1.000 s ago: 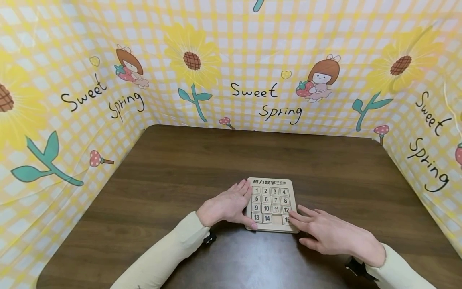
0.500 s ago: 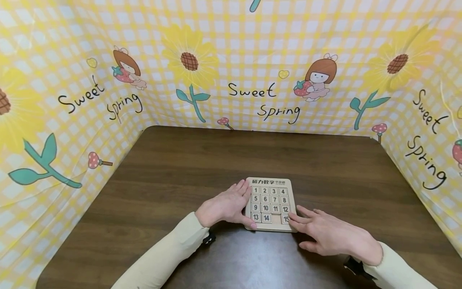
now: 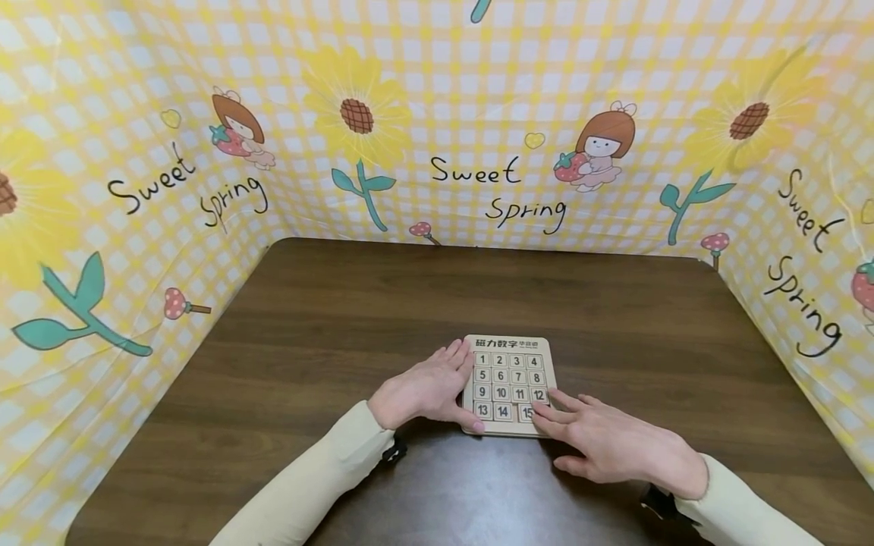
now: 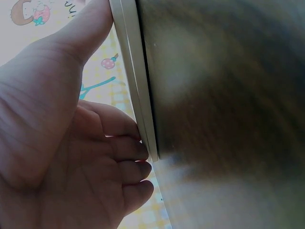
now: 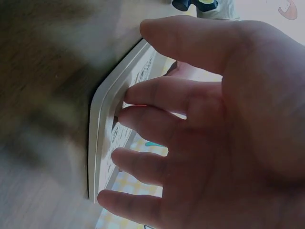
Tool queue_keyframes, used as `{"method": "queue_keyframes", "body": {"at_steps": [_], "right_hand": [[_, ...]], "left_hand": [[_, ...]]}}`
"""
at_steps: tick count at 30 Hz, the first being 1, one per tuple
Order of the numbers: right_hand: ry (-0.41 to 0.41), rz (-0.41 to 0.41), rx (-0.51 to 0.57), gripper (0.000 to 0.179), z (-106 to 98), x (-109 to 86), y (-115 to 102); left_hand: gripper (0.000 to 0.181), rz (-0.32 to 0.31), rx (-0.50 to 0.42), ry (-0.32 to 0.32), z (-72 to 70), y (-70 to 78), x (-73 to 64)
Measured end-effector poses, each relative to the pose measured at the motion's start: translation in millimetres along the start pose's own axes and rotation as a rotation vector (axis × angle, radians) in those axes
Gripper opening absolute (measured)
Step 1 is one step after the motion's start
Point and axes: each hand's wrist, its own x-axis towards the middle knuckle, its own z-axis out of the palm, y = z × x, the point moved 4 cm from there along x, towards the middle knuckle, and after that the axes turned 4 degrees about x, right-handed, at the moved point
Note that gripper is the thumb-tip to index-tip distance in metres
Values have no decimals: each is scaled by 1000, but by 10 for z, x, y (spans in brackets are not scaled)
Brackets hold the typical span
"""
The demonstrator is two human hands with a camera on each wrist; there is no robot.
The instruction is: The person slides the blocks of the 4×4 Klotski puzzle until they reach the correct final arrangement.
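A pale wooden number slide puzzle [image 3: 508,430] lies flat on the brown table, with numbered tiles in rows from 1 to 15. My left hand [image 3: 433,385] rests against its left side, fingers along the upper edge and thumb at the lower left corner. The fingers of my right hand [image 3: 601,440] are extended over the lower right of the puzzle, with fingertips touching the 15 tile [image 3: 526,413]. A narrow gap shows between that tile and the 14 tile [image 3: 502,412]. In the right wrist view, fingertips [image 5: 133,93] meet the puzzle's face, the thumb held apart.
The dark wood table [image 3: 382,296] extends around the puzzle. Yellow checked cloth [image 3: 471,98] printed with flowers and cartoon figures stands along its back and both sides. Black bands [image 3: 394,449] sit at both wrists, beside cream sleeves [image 3: 321,474].
The 15 tile has slid left towards the 14 tile, and my right hand has moved left with it. My left hand keeps its place on the puzzle's left edge.
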Motion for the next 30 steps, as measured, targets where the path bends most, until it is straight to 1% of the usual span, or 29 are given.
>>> {"method": "queue_keyframes", "body": {"at_steps": [23, 27, 30], "right_hand": [[4, 0, 19, 57, -14, 58, -37], [7, 7, 42, 55, -44, 80, -1], [37, 20, 87, 53, -93, 113, 91]], "left_hand": [[119, -7, -3, -16, -14, -1, 19], [118, -5, -14, -12, -22, -12, 19], [112, 8, -12, -5, -50, -36, 29]]}}
